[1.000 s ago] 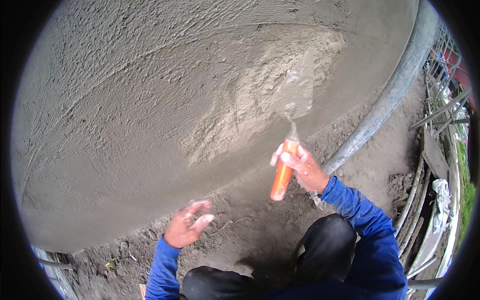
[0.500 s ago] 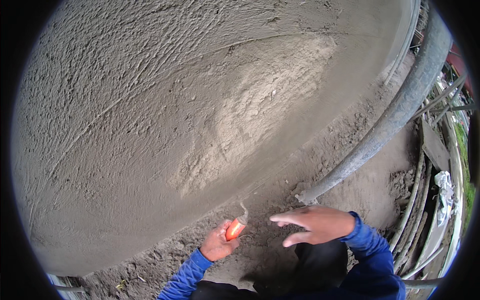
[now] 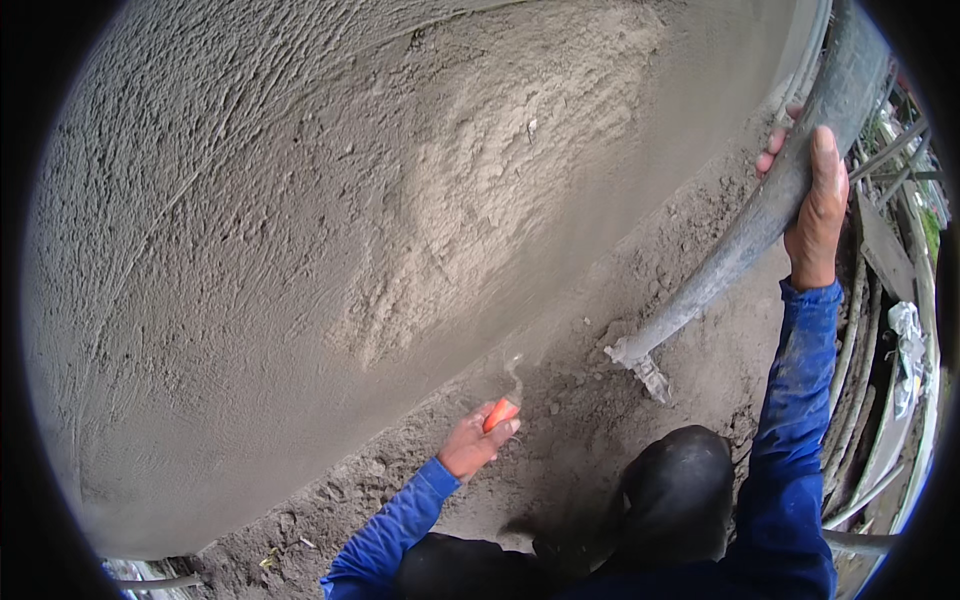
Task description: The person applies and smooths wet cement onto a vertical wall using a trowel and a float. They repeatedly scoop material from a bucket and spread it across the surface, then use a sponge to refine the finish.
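Note:
My left hand (image 3: 480, 440) is closed around the orange handle (image 3: 502, 412) of a trowel, low beside the foot of the wall. Its thin bent neck (image 3: 515, 375) points away from me; the blade cannot be made out against the grey ground. Up at the right, my right hand (image 3: 818, 205) wraps round a thick grey pole (image 3: 735, 250), thumb on the near side and fingertips showing beyond it. A plastered wall (image 3: 200, 330) fills the left and middle, with a rough, paler patch of mortar (image 3: 500, 170) on it.
The pole's foot stands on loose soil (image 3: 570, 400), next to a pale clump (image 3: 655, 380). Long poles (image 3: 850, 370), a flat board (image 3: 885, 245) and a crumpled silvery wrapper (image 3: 908, 345) lie along the right. My dark-clad knee (image 3: 680, 490) is at the lower middle.
My right hand has gone from hovering open above the ground up to the pole and closed round it. My left hand has shifted slightly right and up with the trowel.

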The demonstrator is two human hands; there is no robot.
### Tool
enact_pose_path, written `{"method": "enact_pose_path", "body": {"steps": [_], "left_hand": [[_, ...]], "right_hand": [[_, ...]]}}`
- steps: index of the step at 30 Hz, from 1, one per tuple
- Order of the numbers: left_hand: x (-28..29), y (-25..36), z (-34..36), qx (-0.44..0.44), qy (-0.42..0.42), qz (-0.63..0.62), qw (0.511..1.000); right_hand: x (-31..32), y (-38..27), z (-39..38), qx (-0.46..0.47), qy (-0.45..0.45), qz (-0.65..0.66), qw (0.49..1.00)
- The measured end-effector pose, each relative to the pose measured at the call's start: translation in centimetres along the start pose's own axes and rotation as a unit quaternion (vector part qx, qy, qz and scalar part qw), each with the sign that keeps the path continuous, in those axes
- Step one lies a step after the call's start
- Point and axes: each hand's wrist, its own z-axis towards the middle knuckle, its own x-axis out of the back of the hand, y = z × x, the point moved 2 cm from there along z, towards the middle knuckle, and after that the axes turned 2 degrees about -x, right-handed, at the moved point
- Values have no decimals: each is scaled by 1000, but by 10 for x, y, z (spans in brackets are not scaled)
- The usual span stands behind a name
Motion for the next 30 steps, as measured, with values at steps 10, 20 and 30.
{"method": "enact_pose_path", "body": {"steps": [10, 20, 30], "left_hand": [[-16, 27, -16, -105, 85, 58, 989], [4, 45, -62, -96, 308, 445, 835], [-19, 152, -34, -140, 363, 629, 673]], "right_hand": [[-11, -6, -5, -31, 63, -7, 997], [-1, -3, -14, -8, 27, 47, 998], [-6, 17, -36, -55, 37, 66, 996]]}}
